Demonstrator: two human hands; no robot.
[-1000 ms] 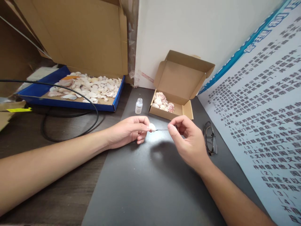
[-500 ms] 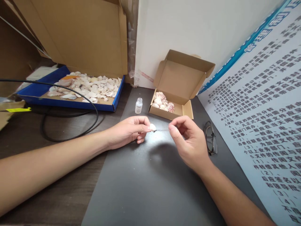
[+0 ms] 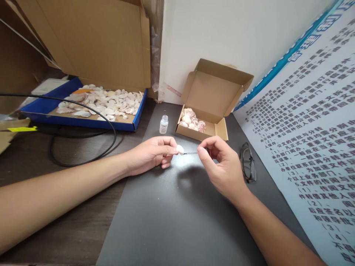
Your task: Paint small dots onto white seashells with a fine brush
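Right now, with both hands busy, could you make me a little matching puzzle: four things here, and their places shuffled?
1. White shell
2. Thin tool
3. Small bottle
4. Glasses

A. Left of the small open cardboard box
B. Pinched in the left hand
C. Lying to the right of the right hand
D. Held in the right hand

Pairs: 1-B, 2-D, 3-A, 4-C
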